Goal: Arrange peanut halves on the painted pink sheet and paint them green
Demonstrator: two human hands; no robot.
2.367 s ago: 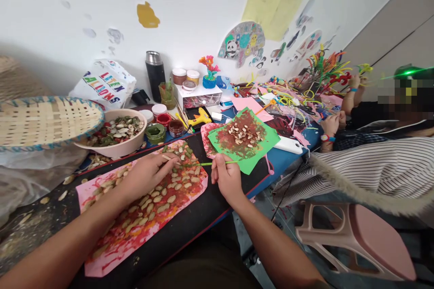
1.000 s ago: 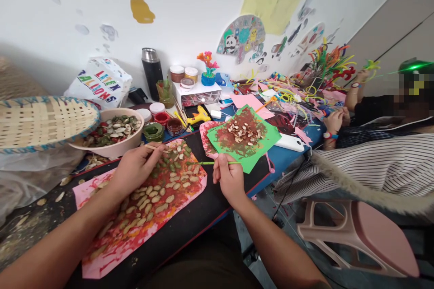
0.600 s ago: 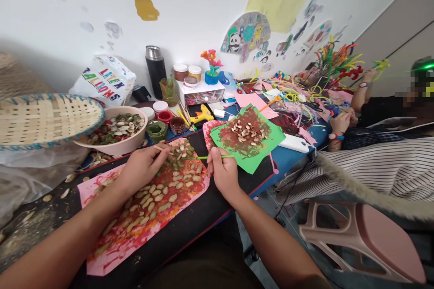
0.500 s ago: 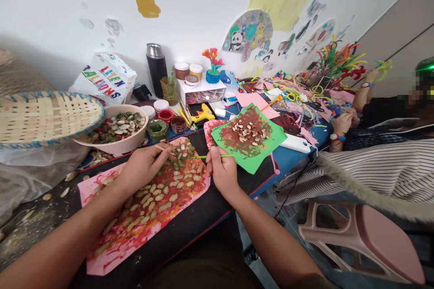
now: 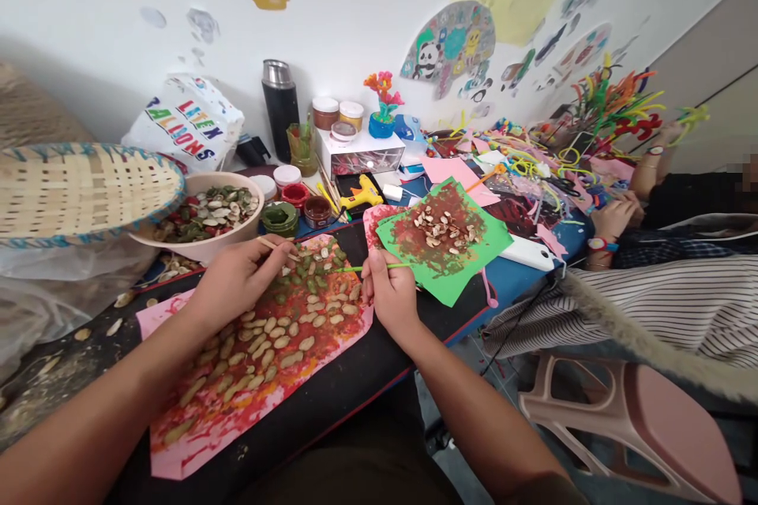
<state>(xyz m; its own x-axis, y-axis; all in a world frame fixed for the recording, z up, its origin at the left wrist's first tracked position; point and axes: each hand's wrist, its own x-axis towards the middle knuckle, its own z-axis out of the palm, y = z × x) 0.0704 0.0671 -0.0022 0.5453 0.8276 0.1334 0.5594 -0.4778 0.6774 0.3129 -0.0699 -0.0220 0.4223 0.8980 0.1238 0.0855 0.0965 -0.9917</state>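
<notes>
A pink paper sheet (image 5: 195,430) smeared with red and orange paint lies before me, covered with several peanut shells and green-painted shells. My left hand (image 5: 234,278) rests over its far part, fingers pinched on a thin wooden stick (image 5: 273,246). My right hand (image 5: 388,296) is closed on a green-handled brush (image 5: 367,267) whose tip points left at the green shells (image 5: 308,276). Just beyond lies a green paper (image 5: 445,237) with brown paint and shells.
A beige bowl of painted shells (image 5: 204,217) and a woven basket (image 5: 76,189) stand at left. Small paint pots (image 5: 281,217), a yellow glue gun (image 5: 361,196) and a black flask (image 5: 280,106) sit behind. Another person (image 5: 651,284) sits at right; a pink stool (image 5: 628,426) is below.
My right hand with the brush moved left toward the green shells. My left hand shifted up the sheet, still pinching the stick. The view tilted slightly.
</notes>
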